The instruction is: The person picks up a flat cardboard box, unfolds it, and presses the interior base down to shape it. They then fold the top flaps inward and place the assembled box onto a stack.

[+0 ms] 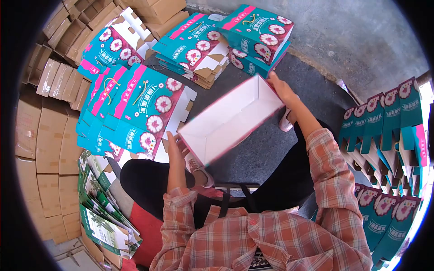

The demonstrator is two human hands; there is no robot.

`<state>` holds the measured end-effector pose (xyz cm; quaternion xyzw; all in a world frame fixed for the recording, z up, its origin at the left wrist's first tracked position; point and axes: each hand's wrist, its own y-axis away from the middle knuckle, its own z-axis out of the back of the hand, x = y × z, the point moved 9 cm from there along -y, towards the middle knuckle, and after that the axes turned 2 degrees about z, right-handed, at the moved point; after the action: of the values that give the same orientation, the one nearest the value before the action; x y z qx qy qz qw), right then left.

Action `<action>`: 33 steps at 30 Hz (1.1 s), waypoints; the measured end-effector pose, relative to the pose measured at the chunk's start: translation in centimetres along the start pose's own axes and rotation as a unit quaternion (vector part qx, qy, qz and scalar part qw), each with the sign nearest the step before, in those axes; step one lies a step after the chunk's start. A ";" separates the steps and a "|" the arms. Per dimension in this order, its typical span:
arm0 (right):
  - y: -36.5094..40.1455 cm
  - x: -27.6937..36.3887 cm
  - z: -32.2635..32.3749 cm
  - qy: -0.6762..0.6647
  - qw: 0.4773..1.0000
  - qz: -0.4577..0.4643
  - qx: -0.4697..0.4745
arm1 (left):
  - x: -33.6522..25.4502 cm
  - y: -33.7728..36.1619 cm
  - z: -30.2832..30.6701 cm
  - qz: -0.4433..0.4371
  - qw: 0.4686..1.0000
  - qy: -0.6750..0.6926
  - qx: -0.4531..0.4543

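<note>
Between my hands is an open cardboard gift box, tilted, its white inside facing me and its rim edged in pink. My left hand holds its near left end, thumb up and fingers partly hidden behind the wall. At the far right end my right hand grips the corner, with some fingertips out of sight. Just left of my left hand lie flat teal and pink printed cartons in an overlapping pile. The box is held above the dark floor, between my knees.
More flat teal cartons are stacked ahead, beside a folded teal box. Brown cartons line the left side. Green and white printed cardboard lies at lower left. Rows of teal boxes stand on the right, near a grey wall.
</note>
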<state>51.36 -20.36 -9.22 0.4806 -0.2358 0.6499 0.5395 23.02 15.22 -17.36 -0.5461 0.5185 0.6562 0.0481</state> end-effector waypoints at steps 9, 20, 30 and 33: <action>6.6 -4.1 1.1 -0.080 0.939 -0.333 0.004 | 14.0 -6.7 -1.3 0.211 0.948 0.123 0.203; 3.8 1.1 0.6 -0.240 0.953 -0.086 0.161 | -3.2 2.7 -3.4 -0.160 0.968 0.147 0.123; 5.3 -4.5 -1.9 -0.214 0.959 -0.173 0.072 | 4.5 -0.2 0.3 -0.163 0.970 0.157 0.086; 6.3 -4.8 -2.4 -0.189 0.953 -0.224 0.070 | 5.4 0.0 0.6 -0.103 0.978 0.175 0.051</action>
<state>44.40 -22.62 -13.06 0.6720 -0.1737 0.4240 0.5818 20.43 12.96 -21.59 -0.6997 0.4926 0.5150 0.0518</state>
